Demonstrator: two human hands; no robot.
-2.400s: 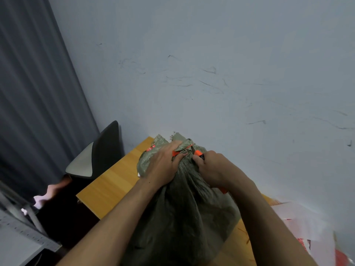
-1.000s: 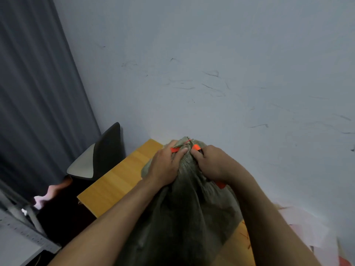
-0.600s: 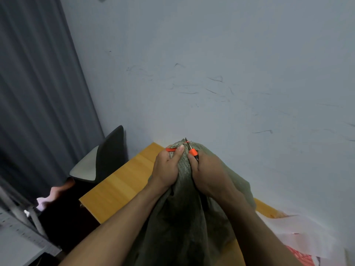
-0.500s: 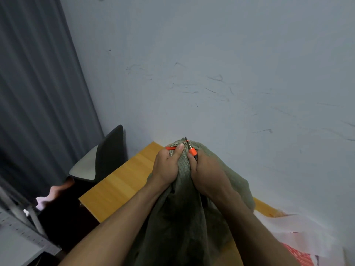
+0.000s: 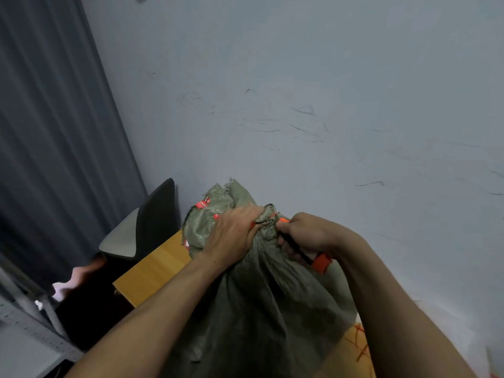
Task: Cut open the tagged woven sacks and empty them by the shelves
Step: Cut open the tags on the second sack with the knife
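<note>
A grey-green woven sack [image 5: 261,304] stands on a wooden table [image 5: 152,271] against the wall. Its gathered neck is bound by an orange tie [image 5: 272,216], and red tags [image 5: 202,204] show on the loose top flap. My left hand [image 5: 231,236] grips the bunched neck from the left. My right hand [image 5: 305,236] holds an orange-and-black cutter [image 5: 319,261] with its tip at the tie. The blade itself is hidden by fabric and fingers.
A black chair [image 5: 147,225] stands left of the table by a dark curtain [image 5: 49,132]. A grey metal shelf frame [image 5: 30,331] sits at the lower left. Orange cut ties [image 5: 360,345] lie on the table at the right. A scuffed wall [image 5: 327,105] is directly behind.
The sack's top flap with red tags has come back into view at the left. My right hand has turned so the cutter's orange butt end shows below it. The view shifted slightly.
</note>
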